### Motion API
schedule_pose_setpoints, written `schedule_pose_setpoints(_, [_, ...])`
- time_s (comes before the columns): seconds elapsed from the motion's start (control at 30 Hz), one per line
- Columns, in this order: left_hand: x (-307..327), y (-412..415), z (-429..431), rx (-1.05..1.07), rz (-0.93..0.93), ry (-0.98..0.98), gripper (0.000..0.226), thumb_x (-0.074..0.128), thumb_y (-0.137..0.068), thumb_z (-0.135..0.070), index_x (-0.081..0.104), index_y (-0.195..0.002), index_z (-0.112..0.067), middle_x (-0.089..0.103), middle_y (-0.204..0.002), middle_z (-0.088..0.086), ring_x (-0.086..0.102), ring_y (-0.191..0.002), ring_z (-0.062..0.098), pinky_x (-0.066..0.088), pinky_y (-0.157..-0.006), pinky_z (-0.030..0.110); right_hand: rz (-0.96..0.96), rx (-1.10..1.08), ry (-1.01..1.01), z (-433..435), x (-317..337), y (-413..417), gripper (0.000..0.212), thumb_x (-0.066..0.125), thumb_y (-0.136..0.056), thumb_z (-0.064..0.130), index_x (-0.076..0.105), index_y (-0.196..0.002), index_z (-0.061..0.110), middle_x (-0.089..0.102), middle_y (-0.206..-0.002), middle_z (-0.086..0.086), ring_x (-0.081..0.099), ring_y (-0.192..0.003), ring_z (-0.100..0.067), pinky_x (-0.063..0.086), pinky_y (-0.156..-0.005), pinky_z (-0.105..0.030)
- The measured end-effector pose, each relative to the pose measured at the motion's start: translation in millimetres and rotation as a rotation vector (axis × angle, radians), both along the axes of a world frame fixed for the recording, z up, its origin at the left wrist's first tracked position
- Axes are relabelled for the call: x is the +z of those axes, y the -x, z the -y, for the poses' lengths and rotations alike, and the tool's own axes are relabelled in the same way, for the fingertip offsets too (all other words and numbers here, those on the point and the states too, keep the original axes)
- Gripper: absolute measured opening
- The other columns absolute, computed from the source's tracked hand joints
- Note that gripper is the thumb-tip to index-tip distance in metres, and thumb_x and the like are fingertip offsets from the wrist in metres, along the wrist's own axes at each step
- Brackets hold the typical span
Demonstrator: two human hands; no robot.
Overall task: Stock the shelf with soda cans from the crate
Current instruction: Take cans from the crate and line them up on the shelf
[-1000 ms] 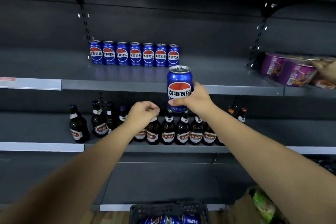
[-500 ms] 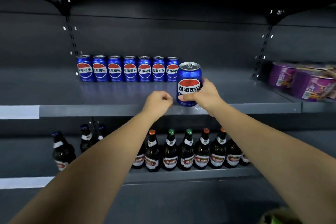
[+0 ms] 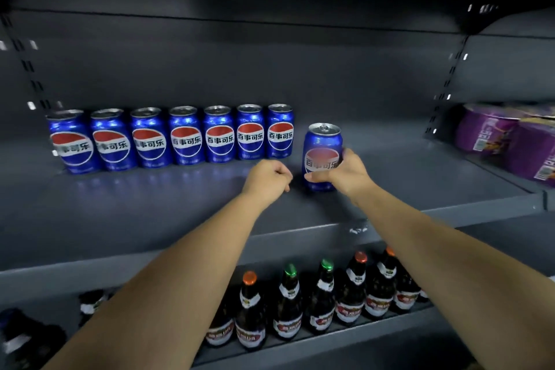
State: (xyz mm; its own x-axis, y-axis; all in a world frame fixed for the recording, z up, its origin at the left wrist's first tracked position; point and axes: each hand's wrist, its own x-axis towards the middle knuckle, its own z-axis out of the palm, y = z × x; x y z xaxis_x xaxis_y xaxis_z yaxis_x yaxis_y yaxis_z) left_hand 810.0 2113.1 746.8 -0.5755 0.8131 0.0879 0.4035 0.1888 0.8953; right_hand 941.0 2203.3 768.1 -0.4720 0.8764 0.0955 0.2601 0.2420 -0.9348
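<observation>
A blue soda can (image 3: 322,144) is being gripped upright by the right hand (image 3: 345,173), fingers wrapped round its lower half, just right of the row of seven cans (image 3: 186,138) at the back of the dark grey shelf (image 3: 135,213). The left hand (image 3: 267,177) is being held as an empty fist beside it. Bare surface is being left before the row up to the front edge (image 3: 60,279) and rightwards toward the purple tubs (image 3: 510,141); bottles (image 3: 288,303) are being shown below.

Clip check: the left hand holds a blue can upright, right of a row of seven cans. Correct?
No. The head view shows the right hand gripping the blue can; the left hand is curled and holds nothing. The rest stands: upright, right of the row of seven cans.
</observation>
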Motion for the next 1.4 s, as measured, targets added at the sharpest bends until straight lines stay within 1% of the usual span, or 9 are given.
schedule_pose_setpoints(0.17, [-1, 26, -26, -0.044, -0.028, 0.022, 0.023, 0.052, -0.09, -0.01, 0.06, -0.07, -0.021, 0.064, -0.067, -0.001, 0.061, -0.074, 0.015, 0.045, -0.064, 0.025, -0.079, -0.076, 0.075, -23, -6, 25, 0.063, 0.084, -0.062, -0.002, 0.05, -0.114, 0.01, 0.062, -0.101, -0.003, 0.059, -0.093, -0.018, 0.045, -0.076, -0.025])
schedule_pose_setpoints(0.27, [0, 36, -38, -0.057, -0.063, 0.035, 0.025, 0.051, -0.089, -0.011, 0.06, -0.069, -0.022, 0.064, -0.066, -0.003, 0.064, -0.076, 0.017, 0.047, -0.068, 0.027, -0.113, -0.103, 0.104, -37, -6, 38, 0.066, 0.082, -0.064, -0.003, 0.046, -0.119, 0.009, 0.059, -0.105, -0.002, 0.058, -0.099, -0.019, 0.044, -0.073, -0.022])
schedule_pose_setpoints(0.37, [1, 39, -46, -0.093, -0.14, 0.044, 0.023, 0.05, -0.087, -0.008, 0.063, -0.07, -0.019, 0.064, -0.065, -0.003, 0.067, -0.081, 0.023, 0.053, -0.074, 0.034, -0.083, -0.134, 0.089, -49, -6, 50, 0.074, 0.084, -0.065, 0.002, 0.04, -0.125, 0.01, 0.054, -0.107, 0.001, 0.053, -0.097, -0.014, 0.041, -0.082, -0.023])
schedule_pose_setpoints(0.57, [2, 48, -56, -0.13, -0.155, 0.027, 0.023, 0.051, -0.084, -0.007, 0.062, -0.068, -0.019, 0.064, -0.064, -0.001, 0.068, -0.082, 0.024, 0.056, -0.081, 0.041, -0.028, -0.155, 0.04, -71, -10, 71, 0.06, 0.083, -0.068, 0.007, 0.052, -0.12, 0.01, 0.061, -0.105, -0.001, 0.057, -0.098, -0.016, 0.044, -0.084, -0.025])
schedule_pose_setpoints(0.77, [-1, 57, -65, -0.143, -0.152, 0.026, 0.024, 0.051, -0.085, -0.006, 0.061, -0.066, -0.019, 0.065, -0.064, 0.002, 0.068, -0.078, 0.024, 0.056, -0.081, 0.039, 0.009, -0.213, -0.111, -77, -16, 80, 0.055, 0.081, -0.072, 0.012, 0.059, -0.121, 0.017, 0.062, -0.099, 0.004, 0.057, -0.093, -0.012, 0.043, -0.082, -0.022])
schedule_pose_setpoints(0.97, [-7, 60, -74, -0.14, -0.149, 0.029, 0.019, 0.051, -0.084, -0.007, 0.066, -0.075, -0.012, 0.063, -0.062, 0.001, 0.066, -0.075, 0.022, 0.055, -0.08, 0.038, 0.07, -0.201, -0.193, -85, -21, 85, 0.051, 0.076, -0.077, 0.01, 0.056, -0.124, 0.015, 0.066, -0.112, -0.002, 0.058, -0.096, -0.014, 0.043, -0.081, -0.023])
schedule_pose_setpoints(1.17, [-8, 62, -77, -0.107, -0.11, 0.046, 0.019, 0.051, -0.084, -0.005, 0.065, -0.071, -0.012, 0.062, -0.061, 0.001, 0.064, -0.073, 0.02, 0.054, -0.079, 0.035, 0.155, -0.169, -0.188, -92, -22, 86, 0.063, 0.073, -0.08, 0.008, 0.043, -0.136, 0.012, 0.06, -0.126, -0.004, 0.056, -0.117, -0.021, 0.041, -0.093, -0.025])
schedule_pose_setpoints(1.33, [1, 53, -67, -0.081, -0.104, 0.087, 0.018, 0.05, -0.082, -0.004, 0.066, -0.073, -0.009, 0.066, -0.068, 0.004, 0.065, -0.08, 0.022, 0.052, -0.075, 0.031, 0.426, -0.173, -0.069, -75, -7, 87, 0.095, 0.07, -0.084, 0.011, 0.003, -0.151, 0.003, 0.045, -0.143, -0.011, 0.04, -0.133, -0.025, 0.035, -0.103, -0.028])
schedule_pose_setpoints(1.4, [3, 44, -59, -0.064, -0.192, 0.095, 0.019, 0.049, -0.08, -0.004, 0.068, -0.08, -0.006, 0.069, -0.08, 0.006, 0.065, -0.086, 0.023, 0.051, -0.076, 0.033, 0.418, -0.221, -0.092, -63, -6, 84, 0.074, 0.067, -0.085, 0.008, 0.024, -0.145, 0.0, 0.049, -0.137, -0.014, 0.046, -0.128, -0.027, 0.04, -0.094, -0.029])
